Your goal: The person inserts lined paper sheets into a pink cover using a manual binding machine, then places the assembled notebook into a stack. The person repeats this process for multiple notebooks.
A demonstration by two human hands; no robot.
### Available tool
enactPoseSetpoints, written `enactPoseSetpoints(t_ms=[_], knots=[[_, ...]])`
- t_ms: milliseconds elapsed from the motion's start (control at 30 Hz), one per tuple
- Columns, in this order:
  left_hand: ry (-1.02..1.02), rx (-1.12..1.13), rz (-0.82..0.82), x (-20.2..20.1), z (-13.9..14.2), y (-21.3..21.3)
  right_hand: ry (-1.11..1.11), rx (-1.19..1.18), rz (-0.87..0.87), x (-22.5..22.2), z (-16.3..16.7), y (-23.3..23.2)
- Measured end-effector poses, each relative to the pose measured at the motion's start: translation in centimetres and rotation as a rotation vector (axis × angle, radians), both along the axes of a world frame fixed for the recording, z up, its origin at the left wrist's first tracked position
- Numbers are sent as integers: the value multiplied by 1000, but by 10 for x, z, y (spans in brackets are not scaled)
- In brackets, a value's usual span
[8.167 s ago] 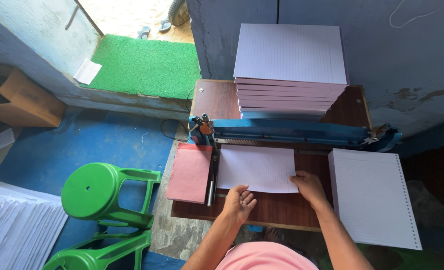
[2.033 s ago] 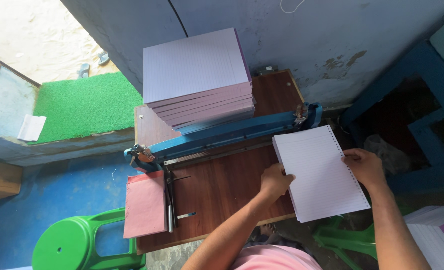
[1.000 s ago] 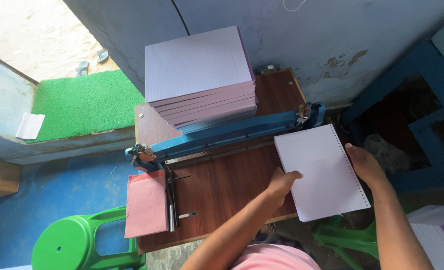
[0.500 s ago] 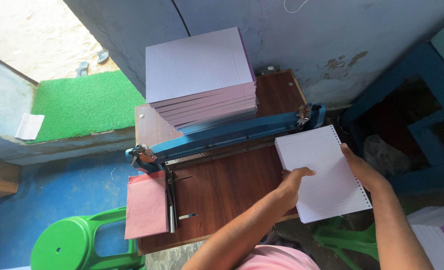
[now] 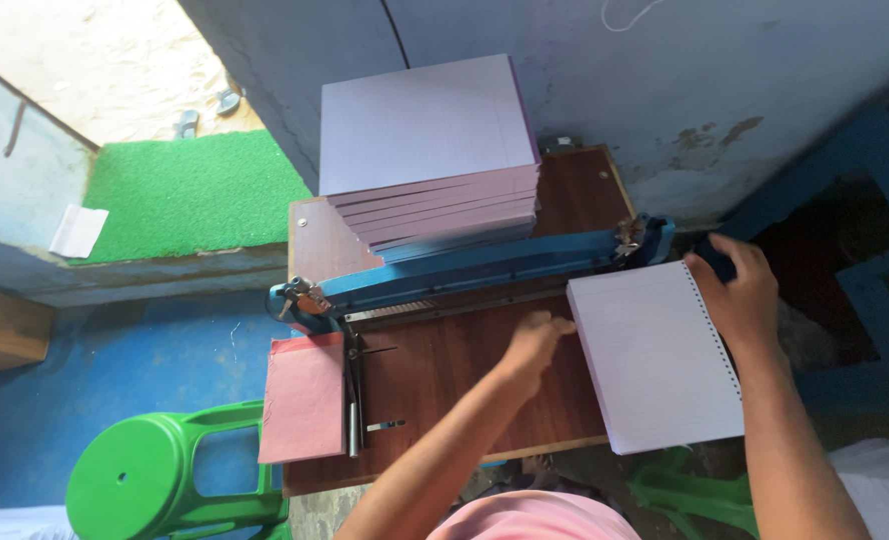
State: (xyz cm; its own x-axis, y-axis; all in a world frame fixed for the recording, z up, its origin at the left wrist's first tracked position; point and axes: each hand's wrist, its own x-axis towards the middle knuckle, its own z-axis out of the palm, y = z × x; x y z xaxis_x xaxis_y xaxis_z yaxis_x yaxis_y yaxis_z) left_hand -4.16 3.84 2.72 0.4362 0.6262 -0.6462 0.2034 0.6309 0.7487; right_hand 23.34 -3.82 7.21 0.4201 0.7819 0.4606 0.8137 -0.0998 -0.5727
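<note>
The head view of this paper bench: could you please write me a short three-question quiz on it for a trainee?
1. True or false: the left hand holds the punched sheets in its grip.
2. Which lies at the table's left end? A) a pink card B) a green stool C) a paper stack
3. Fill in: the tall paper stack sits behind the long ____ machine.

Key
1. False: it rests open on the wood just left of them, while the right hand reaches past their top right corner.
2. A.
3. Blue.
</note>
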Motion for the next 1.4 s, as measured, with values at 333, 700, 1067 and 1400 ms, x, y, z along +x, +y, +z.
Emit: enactPoseSetpoints(t_ms=[333, 700, 1067, 1400], knots=[[-163, 320, 316, -83, 47, 68, -243, 236, 423, -98, 88, 122], [-203, 514, 678, -190, 88, 148, -400, 87, 518, -147, 116, 184], [35, 562, 578, -210, 114, 187, -412, 18, 507, -145, 111, 190], [419, 1262, 510, -208, 122, 207, -376, -19, 490, -147, 113, 190]])
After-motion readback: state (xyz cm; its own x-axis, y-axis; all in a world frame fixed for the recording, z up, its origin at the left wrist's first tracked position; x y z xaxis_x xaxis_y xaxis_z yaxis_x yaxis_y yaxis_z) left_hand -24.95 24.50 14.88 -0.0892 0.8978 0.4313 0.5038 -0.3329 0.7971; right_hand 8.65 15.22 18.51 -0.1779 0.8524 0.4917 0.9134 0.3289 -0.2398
